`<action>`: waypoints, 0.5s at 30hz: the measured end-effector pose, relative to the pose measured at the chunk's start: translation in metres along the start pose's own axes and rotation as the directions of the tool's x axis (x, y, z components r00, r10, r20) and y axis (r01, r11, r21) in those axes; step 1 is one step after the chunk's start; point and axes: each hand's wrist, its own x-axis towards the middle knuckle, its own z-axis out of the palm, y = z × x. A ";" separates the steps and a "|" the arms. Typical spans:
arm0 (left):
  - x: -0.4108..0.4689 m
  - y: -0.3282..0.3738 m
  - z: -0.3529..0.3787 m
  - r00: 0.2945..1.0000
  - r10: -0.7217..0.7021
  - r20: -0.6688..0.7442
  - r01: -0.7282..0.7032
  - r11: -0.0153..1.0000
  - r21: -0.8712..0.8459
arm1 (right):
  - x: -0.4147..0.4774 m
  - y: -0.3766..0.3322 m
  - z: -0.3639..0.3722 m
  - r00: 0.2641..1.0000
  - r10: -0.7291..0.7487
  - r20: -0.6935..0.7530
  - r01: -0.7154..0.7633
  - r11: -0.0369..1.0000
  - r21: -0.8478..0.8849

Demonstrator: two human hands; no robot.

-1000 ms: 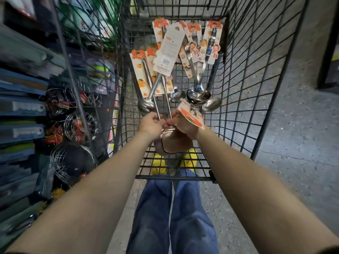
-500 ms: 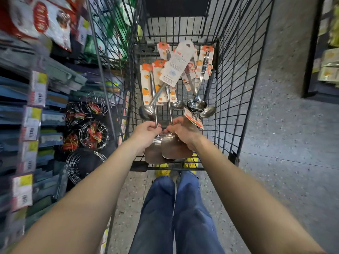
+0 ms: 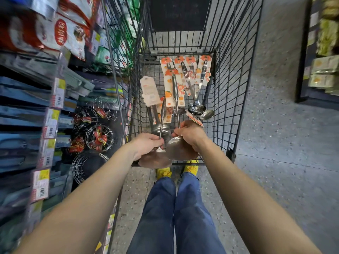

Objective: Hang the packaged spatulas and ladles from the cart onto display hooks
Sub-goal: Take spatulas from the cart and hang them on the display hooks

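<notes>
Over the near end of the wire cart (image 3: 238,107), my left hand (image 3: 146,145) grips the thin shaft of a steel spatula (image 3: 155,161) whose blade lies below my fingers. My right hand (image 3: 190,133) grips a second spatula (image 3: 178,151) by its shaft, its orange-printed card pointing away from me. A small orange tag (image 3: 194,119) sticks out above my right hand. Several carded ladles (image 3: 197,107) lie in the cart's far half, bowls toward me. Another ladle (image 3: 161,130) with a white card lies at the cart's left.
Shelving on the left carries blue packs, price labels (image 3: 50,123) and round wire racks (image 3: 97,136). Red and white bags (image 3: 60,30) hang above. Speckled floor (image 3: 284,162) opens to the right, with another shelf (image 3: 322,61) at the far right. My legs and yellow shoes (image 3: 164,173) stand behind the cart.
The camera has tilted up and back, showing more of the shelf and cart. The white-carded ladle has dropped to the cart's left. My two hands have drawn apart, separating the spatulas.
</notes>
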 end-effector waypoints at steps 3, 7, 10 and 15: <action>-0.008 -0.003 0.001 0.999 0.041 -0.030 -0.041 0.999 -0.006 | -0.013 -0.007 -0.004 0.998 -0.048 -0.033 0.049 0.999 0.000; -0.023 0.002 -0.002 0.994 0.105 0.022 -0.103 0.992 -0.069 | -0.022 -0.014 -0.013 0.995 -0.090 -0.044 0.092 0.995 0.036; -0.034 0.010 -0.006 0.989 0.095 0.116 -0.065 0.969 -0.240 | -0.025 -0.021 -0.023 0.996 -0.084 -0.039 0.086 0.994 0.061; -0.048 0.022 -0.019 0.972 0.091 0.219 0.027 0.875 -0.484 | -0.025 -0.026 -0.038 0.997 -0.072 -0.042 0.072 0.997 0.014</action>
